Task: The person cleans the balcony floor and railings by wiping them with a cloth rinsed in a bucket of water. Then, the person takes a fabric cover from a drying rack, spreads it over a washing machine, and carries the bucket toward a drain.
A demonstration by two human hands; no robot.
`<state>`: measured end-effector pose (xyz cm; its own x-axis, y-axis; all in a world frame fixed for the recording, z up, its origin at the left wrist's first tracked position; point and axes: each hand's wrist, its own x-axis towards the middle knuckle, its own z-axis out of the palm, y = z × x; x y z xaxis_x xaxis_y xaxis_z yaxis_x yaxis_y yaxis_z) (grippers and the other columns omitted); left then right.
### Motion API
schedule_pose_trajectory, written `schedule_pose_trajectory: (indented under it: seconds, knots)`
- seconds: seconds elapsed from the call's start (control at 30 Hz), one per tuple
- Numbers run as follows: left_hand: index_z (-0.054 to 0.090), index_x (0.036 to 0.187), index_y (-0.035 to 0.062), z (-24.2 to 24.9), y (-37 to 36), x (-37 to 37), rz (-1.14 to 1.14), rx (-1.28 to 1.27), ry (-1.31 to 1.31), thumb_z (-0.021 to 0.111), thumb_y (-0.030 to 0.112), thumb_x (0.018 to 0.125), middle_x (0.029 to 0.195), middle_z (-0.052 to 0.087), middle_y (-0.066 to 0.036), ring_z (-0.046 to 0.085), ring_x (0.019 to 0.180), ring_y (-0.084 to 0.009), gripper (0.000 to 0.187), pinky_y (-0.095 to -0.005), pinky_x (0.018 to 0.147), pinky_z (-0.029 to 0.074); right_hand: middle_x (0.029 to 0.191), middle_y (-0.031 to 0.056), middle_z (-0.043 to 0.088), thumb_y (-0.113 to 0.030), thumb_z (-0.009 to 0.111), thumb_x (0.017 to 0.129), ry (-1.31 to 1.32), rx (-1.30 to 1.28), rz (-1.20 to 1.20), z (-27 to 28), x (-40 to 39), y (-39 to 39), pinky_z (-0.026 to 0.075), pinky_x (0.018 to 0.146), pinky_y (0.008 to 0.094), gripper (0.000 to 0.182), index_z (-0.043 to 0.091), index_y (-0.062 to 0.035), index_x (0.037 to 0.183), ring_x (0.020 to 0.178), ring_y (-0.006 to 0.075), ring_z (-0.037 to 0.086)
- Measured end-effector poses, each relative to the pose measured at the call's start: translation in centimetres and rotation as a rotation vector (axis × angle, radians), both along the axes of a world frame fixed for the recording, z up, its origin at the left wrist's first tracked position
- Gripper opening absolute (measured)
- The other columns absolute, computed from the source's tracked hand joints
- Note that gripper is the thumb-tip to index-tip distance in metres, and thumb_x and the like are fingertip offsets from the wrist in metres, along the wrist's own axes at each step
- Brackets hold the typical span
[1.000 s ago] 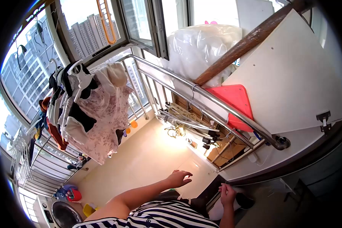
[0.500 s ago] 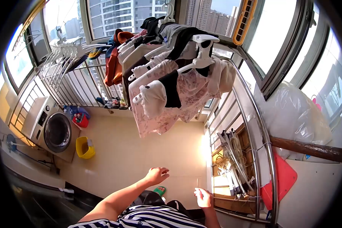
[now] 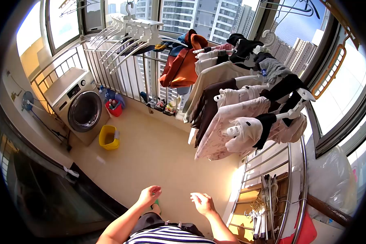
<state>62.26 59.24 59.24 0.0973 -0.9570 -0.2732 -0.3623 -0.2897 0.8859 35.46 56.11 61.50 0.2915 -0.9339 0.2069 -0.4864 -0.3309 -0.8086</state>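
The person is standing on the near side of the hanging clothes, both hands hovering lower than the clothes and well apart from them. The left hand is curling loosely, half open, showing nothing in its grasp; the right hand is bending inward, fingers partly open, also apparently holding nothing. Nearer than the clothes, a green slipper is showing just beside the left hand. Below the clothes, towards the right hand's side, a bundle of poles is standing or lying behind a metal railing. The step in hand is seemingly only a free-handed pause; touching the clothes would be calling for moving closer and raising an arm
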Motion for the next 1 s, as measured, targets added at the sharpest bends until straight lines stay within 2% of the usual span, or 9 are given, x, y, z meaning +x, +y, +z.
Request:
schedule_pose_trajectory:
  seconds: [0.17,0.23,0.37,0.57,0.63,0.7,0.77,0.83,1.0]
  knots:
    - [0.064,0.108,0.0031,0.6,-2.5,5.7,0.067,-0.019,-0.009,0.064,0.022,0.086,0.098,0.069,-0.010,0.065,0.091,-0.0179,0.028,-0.0302,0.081,0.051,0.080,0.0106,0.068,-0.014,0.059,0.088,-0.082,0.004,0.076,0.1,7.5,-7.1,0.051,0.066,0.0344,0.013,0.065,-0.0036,0.093,0.070,0.0254,0.065]
    - [0.064,0.108,0.0036,0.2,-5.5,9.8,0.083,-0.025,-0.013,0.064,0.022,0.086,0.097,0.069,-0.010,0.065,0.091,-0.0181,0.028,-0.0303,0.081,0.051,0.084,0.0129,0.067,-0.014,0.057,0.089,0.095,-0.102,0.115,0.9,11.9,-12.2,0.050,0.066,0.0351,0.015,0.064,-0.0019,0.095,0.075,0.0295,0.064]
    - [0.065,0.106,0.0030,-0.9,-7.6,13.0,0.110,0.003,-0.032,0.063,0.021,0.088,0.095,0.069,-0.009,0.066,0.088,-0.0173,0.026,-0.0294,0.079,0.051,0.087,0.0102,0.068,-0.016,0.056,0.091,0.003,-0.163,0.065,3.3,16.1,-17.6,0.051,0.070,0.0353,0.018,0.065,-0.0028,0.098,0.079,0.0283,0.065]
    - [0.062,0.106,-0.0037,-0.3,-12.9,14.1,0.185,-0.027,0.270,0.059,0.016,0.091,0.095,0.068,-0.010,0.063,0.091,-0.0151,0.025,-0.0274,0.083,0.049,0.090,0.0094,0.068,-0.013,0.054,0.093,-0.154,-0.213,-0.108,6.3,19.4,-26.3,0.052,0.074,0.0295,0.018,0.064,-0.0012,0.100,0.083,0.0190,0.066]
    - [0.062,0.105,-0.0043,-0.1,-16.1,14.2,0.200,-0.024,0.310,0.059,0.016,0.091,0.095,0.068,-0.010,0.063,0.091,-0.0157,0.025,-0.0275,0.085,0.048,0.089,0.0085,0.068,-0.012,0.053,0.093,-0.308,-0.021,-0.228,7.3,20.5,-30.1,0.051,0.076,0.0272,0.018,0.064,0.0002,0.102,0.086,0.0139,0.066]
    - [0.062,0.104,-0.0048,0.2,-16.9,13.7,0.235,-0.014,0.351,0.058,0.016,0.091,0.095,0.068,-0.011,0.063,0.092,-0.0162,0.025,-0.0277,0.086,0.048,0.088,0.0074,0.068,-0.011,0.053,0.093,-0.271,-0.035,-0.255,7.5,21.0,-33.1,0.051,0.074,0.0267,0.019,0.063,0.0004,0.104,0.083,0.0128,0.065]
    - [0.063,0.102,-0.0045,1.4,-19.1,14.2,0.283,-0.132,0.410,0.055,0.014,0.092,0.093,0.068,-0.011,0.064,0.091,-0.0166,0.022,-0.0273,0.084,0.049,0.091,0.0112,0.067,-0.009,0.055,0.090,-0.354,-0.180,-0.291,7.7,22.3,-37.5,0.051,0.074,0.0300,0.018,0.063,0.0012,0.103,0.081,0.0201,0.065]
    - [0.063,0.102,-0.0042,2.0,-20.9,14.7,0.291,-0.127,0.417,0.055,0.014,0.093,0.094,0.068,-0.010,0.063,0.092,-0.0167,0.022,-0.0273,0.085,0.048,0.093,0.0124,0.066,-0.010,0.056,0.089,-0.368,-0.231,-0.370,9.5,23.4,-41.6,0.050,0.076,0.0313,0.019,0.062,0.0011,0.104,0.083,0.0216,0.064]
    - [0.062,0.103,-0.0046,1.7,-23.8,16.5,0.358,-0.209,0.428,0.055,0.013,0.093,0.093,0.067,-0.009,0.063,0.092,-0.0160,0.021,-0.0272,0.086,0.047,0.114,0.0217,0.055,-0.007,0.057,0.080,-0.512,-0.449,-0.507,13.1,25.1,-53.6,0.040,0.095,0.0390,0.041,0.051,0.0041,0.119,0.108,0.0328,0.052]
